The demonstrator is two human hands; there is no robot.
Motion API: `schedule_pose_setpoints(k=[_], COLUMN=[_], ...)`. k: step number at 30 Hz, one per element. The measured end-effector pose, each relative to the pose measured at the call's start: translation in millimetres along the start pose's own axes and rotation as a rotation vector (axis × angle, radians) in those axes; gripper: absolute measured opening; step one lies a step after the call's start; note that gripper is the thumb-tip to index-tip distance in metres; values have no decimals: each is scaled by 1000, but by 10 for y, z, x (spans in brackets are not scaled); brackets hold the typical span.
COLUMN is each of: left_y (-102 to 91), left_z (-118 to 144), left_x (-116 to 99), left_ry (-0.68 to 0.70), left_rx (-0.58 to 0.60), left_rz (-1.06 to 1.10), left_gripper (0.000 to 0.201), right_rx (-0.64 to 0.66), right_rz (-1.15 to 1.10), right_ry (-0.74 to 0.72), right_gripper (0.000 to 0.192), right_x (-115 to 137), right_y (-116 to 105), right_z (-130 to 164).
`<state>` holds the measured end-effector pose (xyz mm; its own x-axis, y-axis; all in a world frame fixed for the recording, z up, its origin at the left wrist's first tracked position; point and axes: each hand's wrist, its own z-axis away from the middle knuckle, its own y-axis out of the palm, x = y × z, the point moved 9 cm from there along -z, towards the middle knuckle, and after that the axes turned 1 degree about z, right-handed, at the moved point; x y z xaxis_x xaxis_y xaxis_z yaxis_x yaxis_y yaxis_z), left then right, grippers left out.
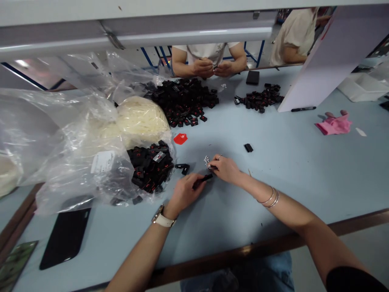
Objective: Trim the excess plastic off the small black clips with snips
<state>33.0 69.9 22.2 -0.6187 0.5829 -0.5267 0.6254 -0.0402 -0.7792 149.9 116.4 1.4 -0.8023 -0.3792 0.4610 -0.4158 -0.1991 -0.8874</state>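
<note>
My left hand (187,190) is closed around a small black plastic part (203,181), held just above the blue-grey tabletop (282,174). Beside it, the fingertips of my right hand (224,168) are pinched together at a little cluster of small white pieces (207,159). Whether a piece sits between those fingertips is hidden. An angled black part (183,168) lies left of my hands, and one more black part (248,147) rests up to the right. Black parts with red marks (152,166) spill from a clear plastic bag (75,162) on the left.
A big heap of black parts (185,97) and a smaller one (263,97) lie farther back. A red tag (180,138), pink glove (334,123), black pen (304,109) and dark phone-like slab (67,237) are on the table. Across it, a co-worker's hands (212,67) hold something small.
</note>
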Motion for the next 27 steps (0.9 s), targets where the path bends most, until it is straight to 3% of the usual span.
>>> schedule_pose_setpoints(k=[11, 27], left_y=[-21, -19], left_z=[4, -4], left_x=[-11, -23], left_ry=[33, 32], left_rx=[-25, -26], left_rz=[-6, -22], left_gripper=[13, 13], right_rx=[25, 92], right_rz=[-91, 52], right_ry=[16, 21], right_gripper=[19, 23], right_x=[-57, 62], right_y=[-10, 15], right_z=[-53, 11])
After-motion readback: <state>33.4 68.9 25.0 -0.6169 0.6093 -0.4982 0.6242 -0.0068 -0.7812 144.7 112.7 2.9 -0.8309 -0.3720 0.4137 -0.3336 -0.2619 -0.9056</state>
